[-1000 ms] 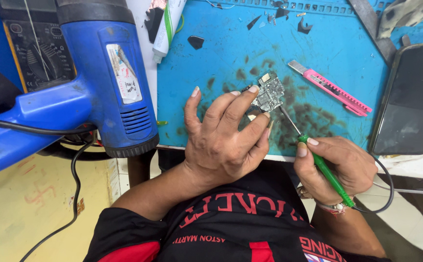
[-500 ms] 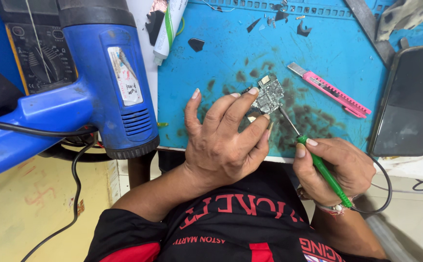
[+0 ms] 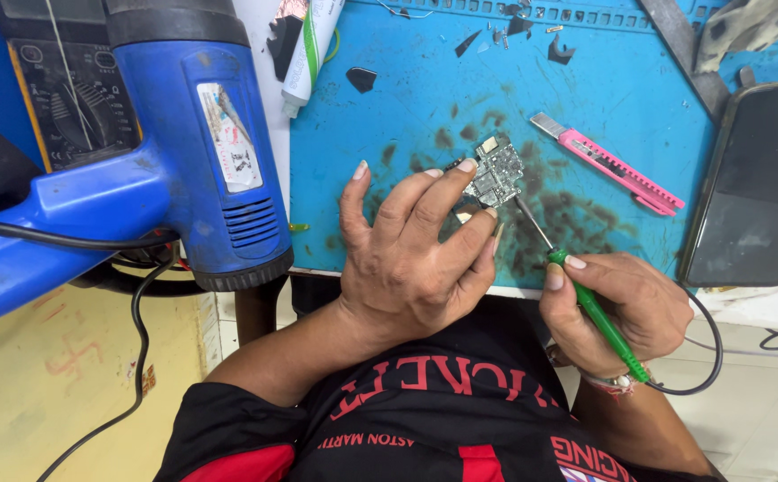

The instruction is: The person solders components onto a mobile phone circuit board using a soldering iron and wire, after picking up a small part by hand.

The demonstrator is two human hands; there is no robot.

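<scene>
Soldering step: left hand (image 3: pixel 411 259) pinches circuit board (image 3: pixel 493 174); right hand (image 3: pixel 625 308), at its 5 o'clock, grips green soldering iron (image 3: pixel 576 286). Next calls for steady tip contact.

Fingers hide part of the circuit board (image 3: pixel 496 174).

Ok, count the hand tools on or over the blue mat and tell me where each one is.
2. A green-handled tool is in the right hand, its tip at the circuit board held by the left hand. A pink utility knife lies on the mat. Others may be hidden.
</scene>
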